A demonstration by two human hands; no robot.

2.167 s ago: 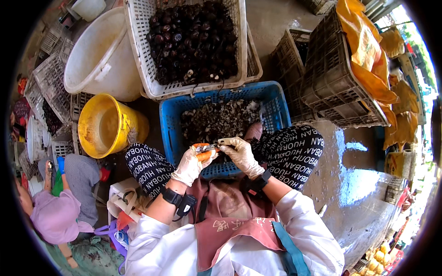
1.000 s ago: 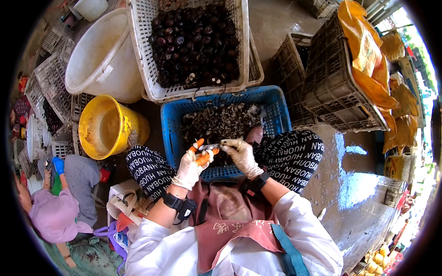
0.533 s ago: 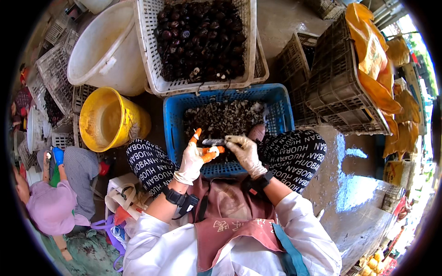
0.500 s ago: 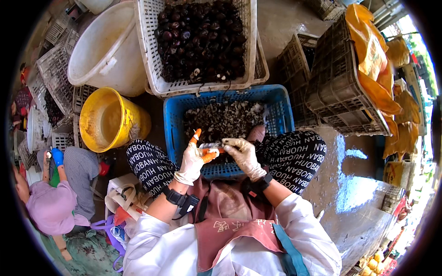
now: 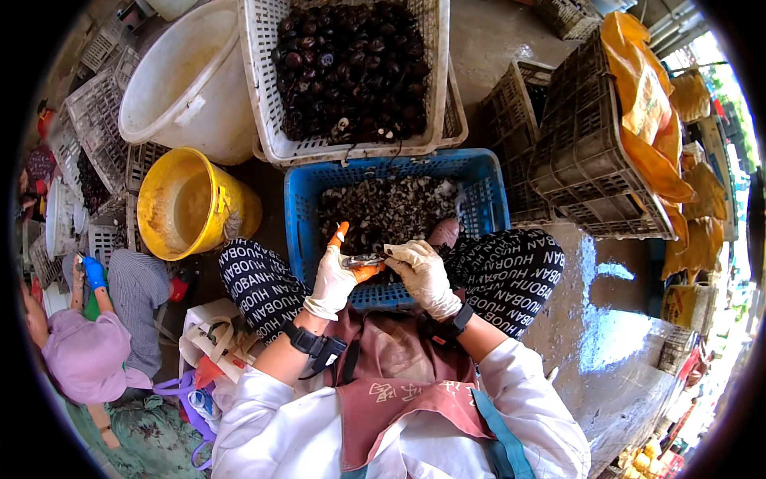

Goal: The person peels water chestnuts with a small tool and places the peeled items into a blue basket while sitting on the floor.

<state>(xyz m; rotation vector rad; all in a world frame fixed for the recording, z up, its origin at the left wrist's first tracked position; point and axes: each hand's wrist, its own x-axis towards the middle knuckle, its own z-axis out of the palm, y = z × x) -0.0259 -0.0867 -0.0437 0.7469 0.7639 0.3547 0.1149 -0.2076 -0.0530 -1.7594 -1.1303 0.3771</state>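
My left hand (image 5: 333,279), in a whitish glove with orange finger covers, is closed on a small grey, shiny piece (image 5: 364,260) whose kind I cannot make out. The index finger points up, away from it. Beside it my right hand (image 5: 419,271), gloved too, pinches its fingertips together at the piece's right end. A dark bit shows at those fingertips, too small to name. Both hands are over the near part of a blue plastic basket (image 5: 493,185), which stands between my knees. Inside lie many small dark and whitish bits (image 5: 383,203).
Beyond the blue basket, a white crate (image 5: 267,120) holds many dark, glossy round things (image 5: 351,68). A yellow bucket (image 5: 209,231) and a large white tub (image 5: 187,108) stand left. Dark crates (image 5: 594,152) are stacked right. A person in a pink hat (image 5: 84,351) sits at far left.
My right fingertips have tilted and shifted slightly against the left hand. The pale patch between my hands now looks grey and shiny. The co-worker's hands at far left have moved a little.
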